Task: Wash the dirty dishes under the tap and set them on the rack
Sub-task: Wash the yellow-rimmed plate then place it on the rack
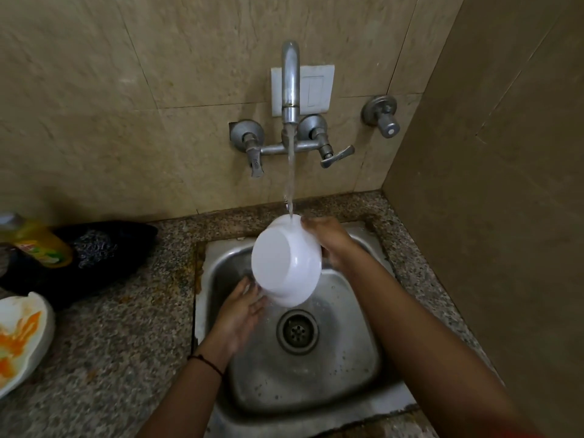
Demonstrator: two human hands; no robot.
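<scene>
Her right hand (330,245) grips the white bowl (284,263) tilted so water from the tap (290,86) rinses it, while her left hand (241,308) steadies it below with loose, straight fingers.

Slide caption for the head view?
Right hand grips a white bowl under the running tap, left hand touching it, over the sink.

One white bowl (286,257). Two hands: left hand (240,311), right hand (328,241). One tap (290,80), 12 o'clock; two lever handles (336,154); one wall valve (380,115), 1 o'clock. One sink (347,358). One dirty plate (19,336), 8 o'clock. One yellow bottle (41,245), 9 o'clock.
</scene>
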